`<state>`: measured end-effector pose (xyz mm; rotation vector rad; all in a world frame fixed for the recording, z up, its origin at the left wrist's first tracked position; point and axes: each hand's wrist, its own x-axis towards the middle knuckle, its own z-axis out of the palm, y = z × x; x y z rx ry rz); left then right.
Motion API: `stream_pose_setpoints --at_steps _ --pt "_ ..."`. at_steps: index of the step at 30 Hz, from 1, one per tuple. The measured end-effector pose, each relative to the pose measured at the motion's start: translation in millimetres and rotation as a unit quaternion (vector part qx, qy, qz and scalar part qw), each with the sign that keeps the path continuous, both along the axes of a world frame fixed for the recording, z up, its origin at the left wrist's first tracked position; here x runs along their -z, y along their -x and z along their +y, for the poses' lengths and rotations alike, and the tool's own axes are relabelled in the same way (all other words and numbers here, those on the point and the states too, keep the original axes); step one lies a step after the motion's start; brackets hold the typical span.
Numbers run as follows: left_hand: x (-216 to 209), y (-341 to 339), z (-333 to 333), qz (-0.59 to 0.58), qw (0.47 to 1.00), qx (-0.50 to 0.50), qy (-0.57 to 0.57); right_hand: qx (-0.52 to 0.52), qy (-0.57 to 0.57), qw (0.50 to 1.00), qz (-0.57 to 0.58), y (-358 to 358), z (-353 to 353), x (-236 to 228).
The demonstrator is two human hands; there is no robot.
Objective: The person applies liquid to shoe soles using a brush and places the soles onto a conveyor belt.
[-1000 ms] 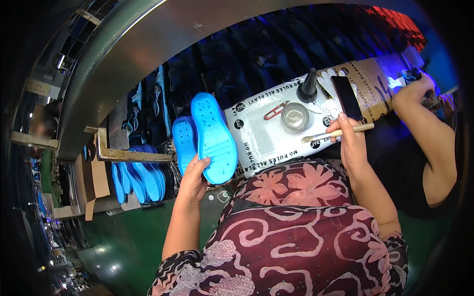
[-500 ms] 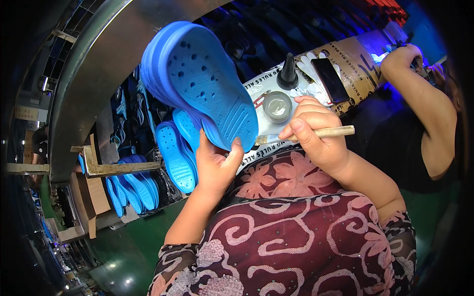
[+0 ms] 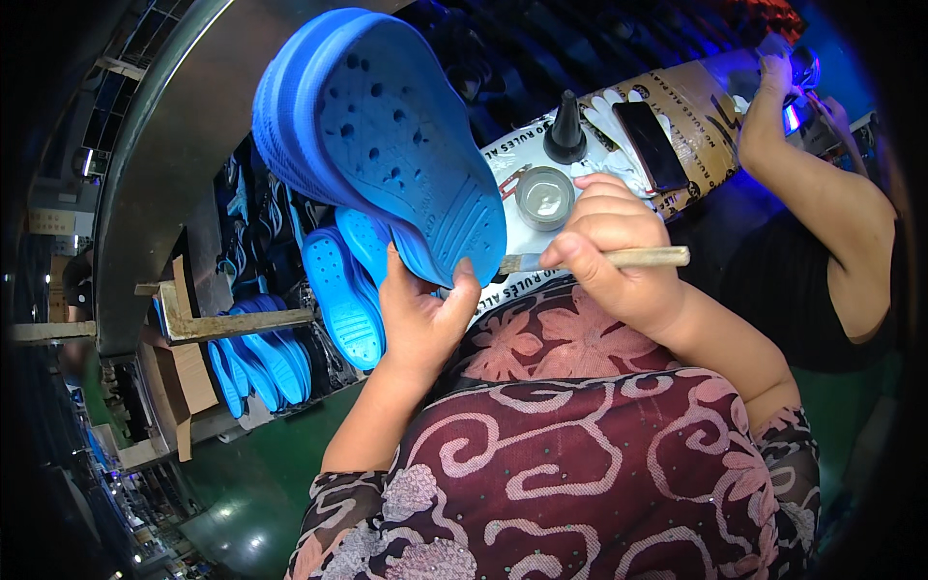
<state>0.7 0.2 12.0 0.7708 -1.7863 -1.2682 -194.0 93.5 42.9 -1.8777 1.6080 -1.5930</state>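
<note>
your left fingers are closed on the narrow end of a blue sole, the left hand [image 3: 420, 324] sitting just below the middle of the frame; the thumb presses on the sole's face, and the other fingers are mostly hidden behind it. your right fingers are curled tight round a brush, the right hand [image 3: 623, 246] being right of centre.

the blue sole [image 3: 401, 164] stands tilted in the upper middle of the frame, its holed and grooved face toward you. its long axis runs from upper left to lower right, the broad end pointing to the upper left, the narrow end to your thumb. the brush [image 3: 657, 256] lies nearly level, bristles to the left at the sole's lower right edge, where they seem to touch, handle end to the right.

beyond the right hand, on the bench [image 3: 514, 230], you have a small glass jar [image 3: 544, 198], a black cone-shaped bottle [image 3: 565, 137], a phone [image 3: 650, 145] and a white glove [image 3: 604, 118].

left of your left hand lies another blue sole [image 3: 343, 300], broad end up; further left, a row of blue soles [image 3: 266, 358] beside a cardboard box [image 3: 193, 377].
</note>
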Motion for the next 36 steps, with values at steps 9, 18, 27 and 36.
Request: stream_pose_setpoints --at_steps 9,18,27,36 --pt "13 2 1 0.019 0.995 -0.016 0.096 0.006 0.004 1.0 -0.012 1 4 5" --pt "18 6 4 0.087 0.987 -0.052 0.122 -0.004 0.009 1.0 -0.005 -4 6 5" --pt "16 2 4 0.079 0.988 -0.029 0.127 -0.015 -0.01 1.0 -0.024 -5 9 6" --pt "12 10 -1 0.102 0.988 0.002 0.115 0.012 0.006 1.0 0.011 1 2 6"
